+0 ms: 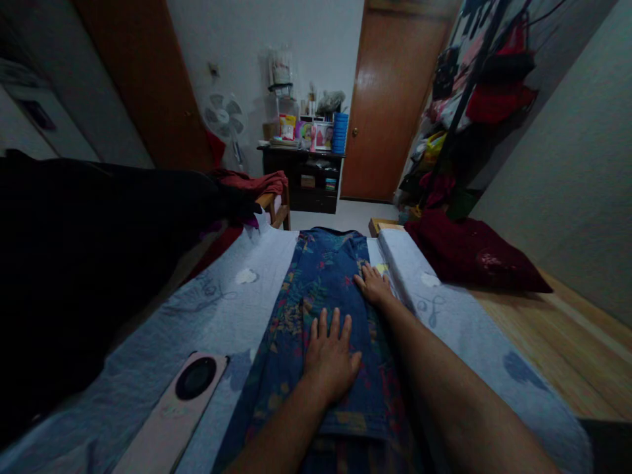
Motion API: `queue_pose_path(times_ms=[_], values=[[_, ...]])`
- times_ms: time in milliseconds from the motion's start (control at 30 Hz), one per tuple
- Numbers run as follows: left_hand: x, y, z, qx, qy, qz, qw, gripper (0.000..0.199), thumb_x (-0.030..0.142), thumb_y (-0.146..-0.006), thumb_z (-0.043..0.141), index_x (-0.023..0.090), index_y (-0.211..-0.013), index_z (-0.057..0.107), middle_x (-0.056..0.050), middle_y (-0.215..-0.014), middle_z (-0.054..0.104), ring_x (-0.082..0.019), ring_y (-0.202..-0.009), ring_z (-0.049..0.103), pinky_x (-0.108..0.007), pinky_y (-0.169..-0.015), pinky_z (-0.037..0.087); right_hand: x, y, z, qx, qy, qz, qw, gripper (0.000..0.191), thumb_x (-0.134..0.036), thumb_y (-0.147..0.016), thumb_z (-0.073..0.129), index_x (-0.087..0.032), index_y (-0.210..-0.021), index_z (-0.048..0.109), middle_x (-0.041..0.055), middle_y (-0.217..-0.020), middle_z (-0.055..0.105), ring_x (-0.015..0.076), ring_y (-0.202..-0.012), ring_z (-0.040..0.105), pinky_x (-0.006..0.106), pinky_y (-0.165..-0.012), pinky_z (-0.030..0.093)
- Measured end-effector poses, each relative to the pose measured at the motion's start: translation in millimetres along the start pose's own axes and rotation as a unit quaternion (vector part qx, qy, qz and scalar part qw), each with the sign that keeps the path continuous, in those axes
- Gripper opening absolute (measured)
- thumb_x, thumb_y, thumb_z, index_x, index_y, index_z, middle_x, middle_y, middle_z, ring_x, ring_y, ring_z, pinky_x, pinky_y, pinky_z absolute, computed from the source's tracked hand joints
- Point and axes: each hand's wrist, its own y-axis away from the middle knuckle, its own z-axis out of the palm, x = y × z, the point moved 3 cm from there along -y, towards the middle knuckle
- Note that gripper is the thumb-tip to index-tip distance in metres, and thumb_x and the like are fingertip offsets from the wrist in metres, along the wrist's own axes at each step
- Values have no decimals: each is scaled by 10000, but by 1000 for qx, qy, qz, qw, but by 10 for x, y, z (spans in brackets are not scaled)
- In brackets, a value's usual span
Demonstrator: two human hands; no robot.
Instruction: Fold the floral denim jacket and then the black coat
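A dark blue garment with a floral print (pixel 320 270) lies lengthwise on the light bedding, its sides folded in and a dark collar-like edge at the far end. Flat on its middle rests my left hand (pixel 330 359), fingers spread and pointing away from me, over a folded-in panel. Farther up, my right hand (pixel 374 286) lies along the right edge of the garment with its fingers apart. Neither hand grips anything. Left of the garment, a pink phone (pixel 170 411) with a round black camera ring lies face down on the bedding.
Dark cloth (pixel 89 263) is heaped at the left. A maroon cushion (pixel 469 253) sits at the right on a wooden board (pixel 557 329). Beyond the bed stand a fan (pixel 224 118), a black cabinet (pixel 301 181), a wooden door (pixel 390 99) and hanging clothes (pixel 498 99).
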Motion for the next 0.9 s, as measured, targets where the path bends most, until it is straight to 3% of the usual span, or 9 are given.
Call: queue_pose_path(times_ms=[367, 600, 900], values=[[8, 0, -39, -4, -1, 8, 1000, 741, 599, -868, 415, 240, -1501, 278, -86, -1579, 232, -361, -1455, 89, -546, -1151, 136, -55, 631, 67, -5, 18, 25, 1000, 699, -573, -953, 178, -168, -1523, 175, 69, -1601, 105, 256, -1463, 81, 498, -1144, 89], [13, 8, -68, -1, 1, 9, 1000, 731, 607, -869, 413, 238, -1491, 305, -93, -1565, 269, -355, -1450, 128, -543, -1151, 145, -120, 1000, 89, -15, 22, 49, 998, 765, -582, -940, 218, -85, -1518, 151, 124, -1595, 80, 252, -1465, 73, 526, -1146, 67], [11, 0, -82, -3, -11, 13, 1000, 724, 599, -868, 427, 232, -1484, 319, -97, -1560, 281, -352, -1442, 166, -531, -1146, 174, -109, 1459, 134, 3, 42, 8, 999, 758, -563, -938, 279, -59, -1501, 223, 152, -1581, 135, 278, -1457, 131, 505, -1145, 136]])
